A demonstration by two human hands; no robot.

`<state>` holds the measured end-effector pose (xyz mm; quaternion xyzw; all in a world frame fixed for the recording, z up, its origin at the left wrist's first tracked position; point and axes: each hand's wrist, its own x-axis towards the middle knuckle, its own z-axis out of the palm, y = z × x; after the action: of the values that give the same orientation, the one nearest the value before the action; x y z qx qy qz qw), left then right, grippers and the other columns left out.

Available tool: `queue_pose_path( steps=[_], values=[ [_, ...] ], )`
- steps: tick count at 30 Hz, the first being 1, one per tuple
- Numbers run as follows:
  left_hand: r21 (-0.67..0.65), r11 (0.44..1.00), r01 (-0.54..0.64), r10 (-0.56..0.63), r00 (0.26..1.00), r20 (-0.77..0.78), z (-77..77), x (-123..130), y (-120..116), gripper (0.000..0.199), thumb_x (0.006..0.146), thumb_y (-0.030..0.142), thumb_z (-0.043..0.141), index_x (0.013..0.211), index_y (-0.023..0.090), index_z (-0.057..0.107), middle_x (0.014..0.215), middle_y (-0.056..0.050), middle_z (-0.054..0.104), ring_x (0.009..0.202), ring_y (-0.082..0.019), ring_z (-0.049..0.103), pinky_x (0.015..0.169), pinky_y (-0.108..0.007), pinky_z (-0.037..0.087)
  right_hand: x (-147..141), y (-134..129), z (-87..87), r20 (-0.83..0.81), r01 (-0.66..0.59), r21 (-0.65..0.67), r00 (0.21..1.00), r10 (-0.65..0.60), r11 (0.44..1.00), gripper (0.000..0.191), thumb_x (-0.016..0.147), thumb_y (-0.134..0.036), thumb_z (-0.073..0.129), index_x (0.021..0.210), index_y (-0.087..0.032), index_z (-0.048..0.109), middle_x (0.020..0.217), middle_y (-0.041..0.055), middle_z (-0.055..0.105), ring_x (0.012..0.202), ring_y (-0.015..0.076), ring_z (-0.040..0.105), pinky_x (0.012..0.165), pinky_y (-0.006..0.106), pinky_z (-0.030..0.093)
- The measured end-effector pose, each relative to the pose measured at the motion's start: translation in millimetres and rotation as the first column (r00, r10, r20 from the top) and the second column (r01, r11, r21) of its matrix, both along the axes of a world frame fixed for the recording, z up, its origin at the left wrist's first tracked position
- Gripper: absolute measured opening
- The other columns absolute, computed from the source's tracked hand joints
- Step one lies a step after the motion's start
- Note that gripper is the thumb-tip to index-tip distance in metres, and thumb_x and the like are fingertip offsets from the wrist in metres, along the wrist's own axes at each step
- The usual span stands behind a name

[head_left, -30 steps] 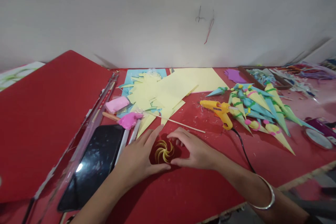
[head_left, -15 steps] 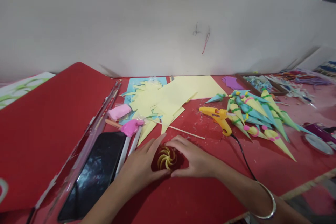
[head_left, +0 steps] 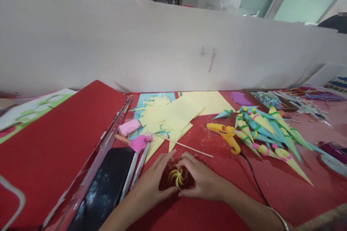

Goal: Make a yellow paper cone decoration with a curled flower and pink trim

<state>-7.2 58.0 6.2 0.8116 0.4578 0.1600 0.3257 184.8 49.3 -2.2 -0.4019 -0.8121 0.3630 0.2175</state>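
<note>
A yellow paper swirl [head_left: 178,177], its curved strips fanned out like a pinwheel, rests on the red tabletop between my hands. My left hand [head_left: 157,177] curves round its left side, thumb and index finger wide apart. From the right, my right hand [head_left: 202,178] arches over the edge of the swirl; its bent fingertips are at the top strips and seem to touch them, while the thumb stays apart below. The two thumb tips nearly meet at the near side. A thin wooden stick [head_left: 187,145] lies just beyond my fingers.
Pale yellow paper sheets [head_left: 184,110] lie at the back. To the right are a yellow glue gun [head_left: 225,135] with a black cord and a heap of decorated paper cones [head_left: 260,124]. At left are a black phone [head_left: 108,184], pink clay [head_left: 140,143] and a red board [head_left: 62,140].
The view has tilted upward, so the table sits lower in the picture. My right fingers have bent inward onto the paper swirl's top strips. My left hand keeps nearly the same pose.
</note>
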Motion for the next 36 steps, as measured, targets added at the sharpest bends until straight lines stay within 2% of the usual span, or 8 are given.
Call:
queue_pose_path(
  steps=[4,10,14,18,21,26,30,36],
  values=[
    [0.057,0.998,0.012,-0.005,0.994,-0.107,4.5,-5.9,1.0,0.073,0.064,0.027,0.066,0.128,0.021,0.033,0.133,-0.01,0.041,0.12,-0.025,0.04,0.097,-0.038,0.037,-1.0,0.5,-0.8,0.005,0.016,0.011,1.0,-0.016,1.0,0.041,0.064,-0.024,0.068,0.097,-0.019,0.044,0.097,0.0024,0.044,0.084,0.0156,0.047,0.074,0.026,0.04],
    [0.233,0.956,-0.177,0.215,0.965,-0.149,3.5,-14.7,19.1,0.044,0.076,0.028,0.051,0.118,0.017,0.045,0.118,-0.011,0.054,0.109,-0.025,0.051,0.09,-0.04,0.042,-0.4,3.9,1.4,-0.034,0.005,0.006,0.999,-0.005,1.0,0.05,0.061,-0.028,0.071,0.101,-0.02,0.043,0.101,0.0032,0.045,0.089,0.0173,0.047,0.077,0.027,0.039],
    [0.269,0.949,-0.167,0.24,0.934,-0.266,8.7,-1.3,32.1,0.043,0.076,0.029,0.051,0.116,0.017,0.044,0.119,-0.011,0.052,0.109,-0.025,0.05,0.089,-0.038,0.041,0.4,3.5,2.9,-0.109,0.028,-0.037,0.994,-0.032,0.999,0.055,0.058,-0.035,0.073,0.101,-0.02,0.042,0.097,0.0022,0.045,0.083,0.0156,0.047,0.072,0.025,0.04],
    [0.319,0.941,-0.111,0.261,0.838,-0.48,13.5,22.6,42.3,0.022,0.079,0.025,0.047,0.098,0.015,0.052,0.099,-0.011,0.06,0.093,-0.024,0.056,0.078,-0.034,0.043,0.8,2.0,1.7,-0.155,0.082,-0.047,0.984,-0.089,0.996,0.03,0.073,-0.03,0.06,0.096,-0.02,0.042,0.087,-0.0003,0.047,0.073,0.0128,0.045,0.065,0.023,0.039],
    [0.341,0.932,-0.124,0.293,0.812,-0.505,11.0,32.3,48.9,0.019,0.081,0.027,0.046,0.093,0.014,0.053,0.096,-0.012,0.059,0.091,-0.025,0.056,0.075,-0.034,0.042,2.0,4.8,-0.8,-0.147,0.254,0.061,0.959,-0.243,0.965,0.014,0.081,-0.021,0.047,0.095,-0.019,0.044,0.083,0.0005,0.049,0.071,0.0132,0.046,0.066,0.025,0.04],
    [0.337,0.929,-0.151,0.312,0.809,-0.498,6.9,37.1,56.7,0.019,0.082,0.028,0.046,0.092,0.014,0.053,0.097,-0.011,0.059,0.088,-0.023,0.058,0.072,-0.031,0.043,6.4,15.3,-1.1,0.117,0.399,0.262,0.891,-0.439,0.879,0.019,0.081,-0.013,0.043,0.099,-0.018,0.048,0.094,0.007,0.055,0.084,0.0191,0.054,0.072,0.03,0.044],
    [0.303,0.935,-0.182,0.316,0.815,-0.486,8.4,40.2,60.3,0.016,0.083,0.026,0.046,0.09,0.015,0.054,0.096,-0.01,0.06,0.084,-0.02,0.06,0.069,-0.027,0.042,7.6,21.3,-1.2,0.441,0.405,0.334,0.731,-0.521,0.851,0.028,0.081,-0.011,0.043,0.108,-0.015,0.048,0.101,0.0141,0.056,0.093,0.0254,0.055,0.071,0.035,0.047],
    [0.269,0.943,-0.194,0.306,0.823,-0.479,9.5,39.6,63.8,0.019,0.085,0.027,0.042,0.086,0.015,0.056,0.089,-0.01,0.063,0.078,-0.02,0.062,0.062,-0.026,0.042,6.1,21.1,-3.4,0.497,0.377,0.328,0.711,-0.498,0.866,0.02,0.082,-0.008,0.042,0.091,-0.02,0.055,0.09,0.0084,0.061,0.078,0.0208,0.061,0.058,0.027,0.045]
  ],
)
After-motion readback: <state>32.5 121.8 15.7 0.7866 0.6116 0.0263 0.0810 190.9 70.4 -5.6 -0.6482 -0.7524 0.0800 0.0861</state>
